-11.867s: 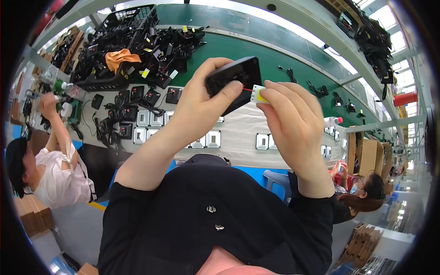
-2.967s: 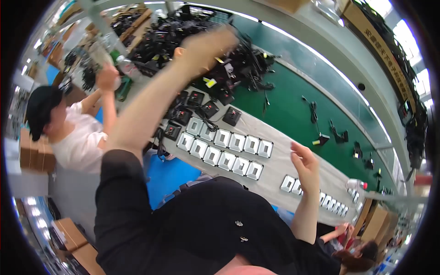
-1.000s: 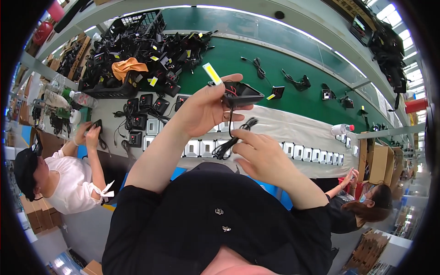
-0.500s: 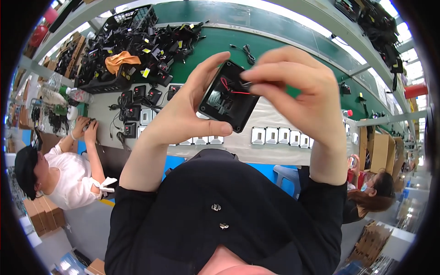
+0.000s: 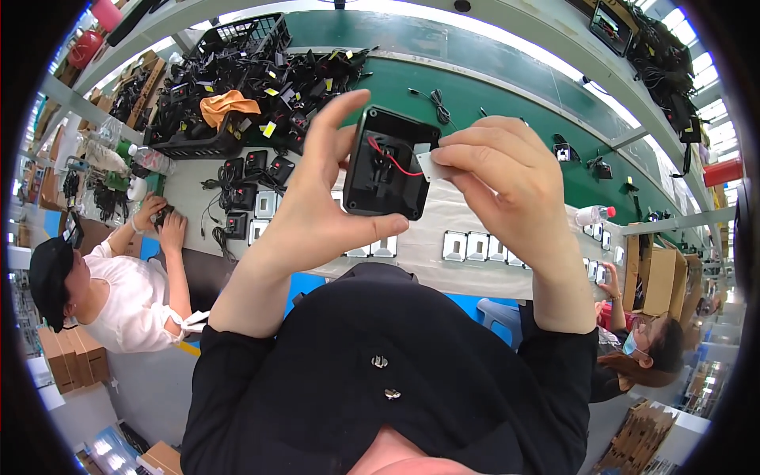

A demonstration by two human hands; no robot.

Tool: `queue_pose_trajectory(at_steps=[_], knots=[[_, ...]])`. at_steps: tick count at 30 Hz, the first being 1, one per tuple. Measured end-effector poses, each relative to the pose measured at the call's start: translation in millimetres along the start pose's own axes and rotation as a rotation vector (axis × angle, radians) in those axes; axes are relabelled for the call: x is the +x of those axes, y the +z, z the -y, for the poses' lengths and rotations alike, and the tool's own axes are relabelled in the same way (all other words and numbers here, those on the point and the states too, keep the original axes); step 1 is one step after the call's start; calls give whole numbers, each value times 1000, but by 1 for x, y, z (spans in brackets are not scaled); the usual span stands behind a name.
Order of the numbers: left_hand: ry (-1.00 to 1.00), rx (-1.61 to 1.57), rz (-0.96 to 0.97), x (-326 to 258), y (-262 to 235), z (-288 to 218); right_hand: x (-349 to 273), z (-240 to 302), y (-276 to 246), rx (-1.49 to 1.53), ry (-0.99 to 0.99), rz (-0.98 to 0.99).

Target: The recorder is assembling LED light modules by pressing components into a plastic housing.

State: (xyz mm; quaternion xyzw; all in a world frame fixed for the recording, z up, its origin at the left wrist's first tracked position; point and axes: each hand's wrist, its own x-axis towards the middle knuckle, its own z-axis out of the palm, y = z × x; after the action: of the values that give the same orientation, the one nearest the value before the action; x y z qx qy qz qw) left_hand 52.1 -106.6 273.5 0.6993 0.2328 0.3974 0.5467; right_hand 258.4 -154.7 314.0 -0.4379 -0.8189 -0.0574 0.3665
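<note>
My left hand (image 5: 317,214) holds a black open plastic housing (image 5: 388,162) up in front of me, thumb under its lower edge and fingers behind it. A red wire and a black wire (image 5: 389,158) lie inside the housing. My right hand (image 5: 507,190) pinches a small white strip (image 5: 430,164) against the housing's right edge. Both hands are raised above the white-covered bench (image 5: 475,218).
A row of small silver-framed parts (image 5: 475,245) lies on the bench. Black units and cables fill a black crate (image 5: 229,87) at the back left, on a green belt (image 5: 507,103). One person works at the left (image 5: 103,293), another at the right (image 5: 641,348).
The housing has stayed in my left hand. My right hand has shifted from the top of the housing to its right edge and now pinches a white strip there.
</note>
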Motion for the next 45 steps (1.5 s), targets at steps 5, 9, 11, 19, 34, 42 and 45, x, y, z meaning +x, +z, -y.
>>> queue_pose_trajectory(at_steps=[5, 9, 11, 19, 34, 42, 45], knots=[[-155, 12, 54, -6, -2, -3, 5, 1, -1, -72, -74, -52], [-215, -323, 174, -6, -8, 1, 14, 11, 1, -28, -96, -4], [-210, -553, 183, -6, -8, 5, 19, 19, -2, -22, -144, -7], [-131, -578, -126, 3, 7, -14, 6, 33, -8, 706, 616, 51], [28, -326, -210, 16, 15, -8, -9, 26, 14, 6, 28, -150], [133, -257, -280, 12, 17, -8, -3, 34, 12, -359, -84, -120], [133, -280, -276, 11, 15, -7, -1, 37, 11, -302, -79, -96]])
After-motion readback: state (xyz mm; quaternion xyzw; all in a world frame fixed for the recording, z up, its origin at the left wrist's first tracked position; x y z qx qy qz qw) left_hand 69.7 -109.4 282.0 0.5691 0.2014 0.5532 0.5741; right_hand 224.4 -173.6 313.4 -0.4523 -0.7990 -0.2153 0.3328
